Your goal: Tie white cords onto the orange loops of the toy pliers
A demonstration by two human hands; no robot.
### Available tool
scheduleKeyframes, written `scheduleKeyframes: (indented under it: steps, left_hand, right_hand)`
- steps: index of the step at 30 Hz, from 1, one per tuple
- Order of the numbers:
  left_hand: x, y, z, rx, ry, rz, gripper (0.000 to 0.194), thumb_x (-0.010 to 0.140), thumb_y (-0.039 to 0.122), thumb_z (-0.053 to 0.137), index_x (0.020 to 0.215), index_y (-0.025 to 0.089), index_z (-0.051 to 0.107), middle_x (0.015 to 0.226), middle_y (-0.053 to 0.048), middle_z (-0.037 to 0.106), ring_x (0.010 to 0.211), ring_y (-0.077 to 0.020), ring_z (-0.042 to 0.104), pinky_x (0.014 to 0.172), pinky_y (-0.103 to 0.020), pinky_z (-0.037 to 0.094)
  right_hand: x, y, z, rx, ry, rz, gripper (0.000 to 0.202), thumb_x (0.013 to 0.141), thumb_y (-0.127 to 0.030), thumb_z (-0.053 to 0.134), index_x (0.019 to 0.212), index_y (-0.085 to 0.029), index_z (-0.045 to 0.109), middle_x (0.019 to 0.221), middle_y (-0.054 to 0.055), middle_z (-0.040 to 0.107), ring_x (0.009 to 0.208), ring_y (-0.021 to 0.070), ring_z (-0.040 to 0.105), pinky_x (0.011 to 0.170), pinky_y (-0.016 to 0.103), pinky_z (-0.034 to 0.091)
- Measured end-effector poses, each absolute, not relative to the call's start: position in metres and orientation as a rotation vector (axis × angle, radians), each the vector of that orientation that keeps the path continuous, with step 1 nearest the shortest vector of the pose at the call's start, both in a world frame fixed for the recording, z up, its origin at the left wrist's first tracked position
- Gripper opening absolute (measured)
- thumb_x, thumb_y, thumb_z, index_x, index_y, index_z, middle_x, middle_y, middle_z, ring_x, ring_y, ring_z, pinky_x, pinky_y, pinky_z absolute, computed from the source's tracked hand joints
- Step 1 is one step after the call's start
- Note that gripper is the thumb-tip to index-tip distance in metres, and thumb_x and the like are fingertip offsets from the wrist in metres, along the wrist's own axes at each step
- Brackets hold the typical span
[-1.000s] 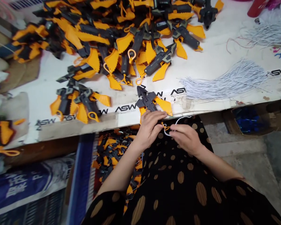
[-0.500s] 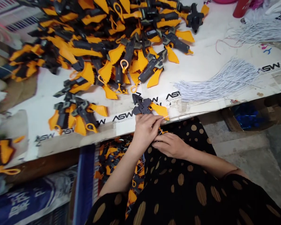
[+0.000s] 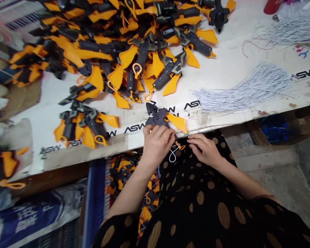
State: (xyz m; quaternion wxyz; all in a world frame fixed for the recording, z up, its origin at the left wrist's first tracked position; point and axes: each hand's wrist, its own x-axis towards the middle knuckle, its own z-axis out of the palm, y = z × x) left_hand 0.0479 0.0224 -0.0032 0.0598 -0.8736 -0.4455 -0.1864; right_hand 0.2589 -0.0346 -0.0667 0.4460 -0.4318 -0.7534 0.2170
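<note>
At the table's front edge lies a dark grey and orange toy piece, its pointed end away from me. My left hand is closed on its near end, fingers wrapped over it. A looped white cord hangs below the edge by the fingertips of my left hand, next to a small orange loop. My right hand is just right of the cord, thumb and fingers apart, with nothing visible between them.
Many similar orange and black pieces are heaped at the back left of the table. A bundle of white cords lies to the right, another behind it. Below, a blue crate stands near more pieces.
My right hand has moved right, away from my left, and its fingers have opened. The looped white cord now shows between the hands. My left hand keeps its hold.
</note>
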Motion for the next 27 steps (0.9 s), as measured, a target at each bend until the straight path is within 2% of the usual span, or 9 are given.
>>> scheduleKeyframes:
  steps: [10, 18, 22, 27]
  left_hand:
    - [0.054, 0.022, -0.007, -2.630, -1.381, -0.589, 0.011, 0.097, 0.023, 0.059, 0.092, 0.021, 0.069, 0.077, -0.003, 0.067, 0.078, -0.0216, 0.058, 0.088, -0.042, 0.034]
    - [0.061, 0.022, -0.012, -2.777, -1.575, -0.837, 0.016, 0.099, 0.032, 0.060, 0.089, 0.022, 0.068, 0.079, 0.000, 0.072, 0.077, -0.0176, 0.063, 0.088, -0.040, 0.037]
    - [0.061, 0.022, -0.017, -2.848, -1.654, -0.954, 0.021, 0.100, 0.035, 0.057, 0.088, 0.022, 0.068, 0.080, 0.000, 0.072, 0.078, -0.0171, 0.064, 0.086, -0.038, 0.041]
    - [0.061, 0.025, -0.018, -2.729, -1.584, -0.852, 0.015, 0.098, 0.033, 0.061, 0.092, 0.023, 0.070, 0.082, -0.001, 0.072, 0.082, -0.0194, 0.062, 0.092, -0.042, 0.037]
  right_hand:
    - [0.261, -0.022, -0.062, -1.286, -1.778, 0.543, 0.023, 0.102, -0.023, 0.051, 0.120, -0.022, 0.066, 0.124, 0.009, 0.071, 0.109, 0.0174, 0.071, 0.086, 0.027, 0.060]
    - [0.249, -0.008, -0.054, -1.454, -1.805, 0.493, 0.028, 0.101, -0.023, 0.051, 0.125, -0.020, 0.066, 0.131, 0.009, 0.069, 0.107, 0.0199, 0.072, 0.087, 0.029, 0.061]
    - [0.248, -0.008, -0.055, -1.470, -1.825, 0.460, 0.028, 0.101, -0.023, 0.051, 0.126, -0.022, 0.066, 0.131, 0.007, 0.069, 0.107, 0.0193, 0.072, 0.082, 0.026, 0.061]
    - [0.248, -0.008, -0.056, -1.477, -1.862, 0.419, 0.028, 0.102, -0.023, 0.051, 0.125, -0.021, 0.066, 0.131, 0.007, 0.069, 0.102, 0.0186, 0.073, 0.075, 0.025, 0.060]
